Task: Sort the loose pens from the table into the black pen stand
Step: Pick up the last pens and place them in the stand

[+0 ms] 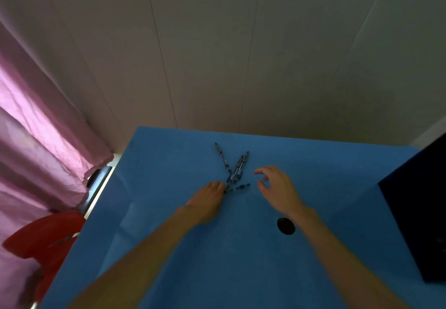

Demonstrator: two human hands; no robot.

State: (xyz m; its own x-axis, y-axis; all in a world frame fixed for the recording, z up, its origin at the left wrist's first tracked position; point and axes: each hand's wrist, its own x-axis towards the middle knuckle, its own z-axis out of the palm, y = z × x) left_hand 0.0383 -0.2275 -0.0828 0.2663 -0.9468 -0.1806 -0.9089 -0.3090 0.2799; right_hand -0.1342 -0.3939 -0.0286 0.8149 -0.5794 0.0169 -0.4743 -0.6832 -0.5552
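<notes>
**pen_sorter:** ok which hand is getting the first grab here? The loose pens (233, 171) are lying in a crossed little pile on the blue table (169, 159), toward the far middle.

**deskrat:** Left, I'd say. The left hand (207, 202) is lying low on the table with its fingertips touching the near end of the pile, right by the lowest pen (237, 187). Fingers are looking curled at the tips, but I can't tell if they're actually pinching anything yet.

**pen_sorter:** and the right?

**deskrat:** The right hand (277, 188) is hovering just to the right of the pile, fingers spread and loosely bent, holding nothing, not touching a pen.

**pen_sorter:** axis?

**deskrat:** Most are pointing away from the person, fanning out. The lowest one is lying crosswise, nearly left to right, between the two hands.

**pen_sorter:** the stand?

**deskrat:** That dark round thing (286, 226) near the right wrist is probably the black pen stand seen from above, so I'm guessing the pens are travelling back toward the person.
</notes>
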